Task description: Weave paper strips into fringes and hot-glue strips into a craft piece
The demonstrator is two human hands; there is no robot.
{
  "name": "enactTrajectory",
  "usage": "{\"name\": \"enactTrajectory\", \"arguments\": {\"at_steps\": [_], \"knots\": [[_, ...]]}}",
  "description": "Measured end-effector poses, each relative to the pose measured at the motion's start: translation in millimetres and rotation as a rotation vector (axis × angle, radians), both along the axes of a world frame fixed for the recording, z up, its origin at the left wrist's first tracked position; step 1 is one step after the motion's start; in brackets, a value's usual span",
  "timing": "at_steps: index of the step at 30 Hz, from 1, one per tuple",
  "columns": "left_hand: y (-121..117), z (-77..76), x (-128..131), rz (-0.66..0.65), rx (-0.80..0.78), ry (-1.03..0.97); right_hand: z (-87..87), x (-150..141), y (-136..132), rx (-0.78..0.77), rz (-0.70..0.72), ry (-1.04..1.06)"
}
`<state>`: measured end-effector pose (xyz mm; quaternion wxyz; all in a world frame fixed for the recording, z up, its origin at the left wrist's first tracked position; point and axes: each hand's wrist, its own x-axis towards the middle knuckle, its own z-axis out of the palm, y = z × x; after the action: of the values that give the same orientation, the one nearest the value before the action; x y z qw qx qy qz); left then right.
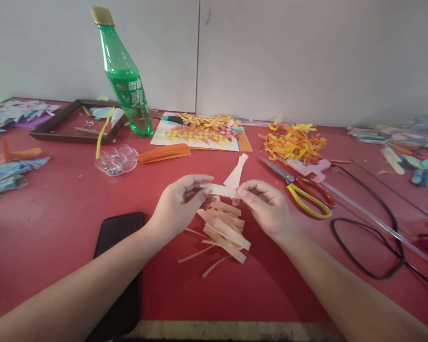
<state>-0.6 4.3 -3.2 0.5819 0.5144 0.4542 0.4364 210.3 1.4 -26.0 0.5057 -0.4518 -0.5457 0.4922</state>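
A pale peach paper strip (223,191) is stretched level between my two hands, above the table. My left hand (183,202) pinches its left end between thumb and fingers. At the right end, my right hand (266,204) pinches it the same way. Just below lies a loose pile of peach paper strips (224,230), some very thin. Behind the held strip rests a small fanned bundle of pale strips (237,172). Scissors (310,194) with red and yellow handles lie beyond my right hand.
A black phone (119,232) lies under my left forearm. Behind stand a green bottle (126,85) and a dark frame (71,137). Orange strips (166,153), a clear dish (117,160) and yellow-orange scraps (294,142) lie farther back. A pink glue gun (310,168) trails a black cable (388,213).
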Motion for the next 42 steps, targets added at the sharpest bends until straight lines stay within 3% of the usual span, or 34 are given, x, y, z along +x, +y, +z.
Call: {"name": "enactTrajectory", "arguments": {"at_steps": [11,25,31,42], "knots": [[0,-2.2,0,-0.002,0.024,0.003,-1.1,0,4,-0.066,0.016,0.124],[1,-1.3,0,-0.011,0.0,-0.105,-1.1,0,1,-0.154,0.141,0.172],[-2,6.2,0,-0.028,-0.044,-0.185,-0.5,-2,1,-0.189,0.124,0.166],[0,1.7,2,0.012,-0.102,-0.12,-0.2,-2,1,-0.111,0.08,0.09]]}}
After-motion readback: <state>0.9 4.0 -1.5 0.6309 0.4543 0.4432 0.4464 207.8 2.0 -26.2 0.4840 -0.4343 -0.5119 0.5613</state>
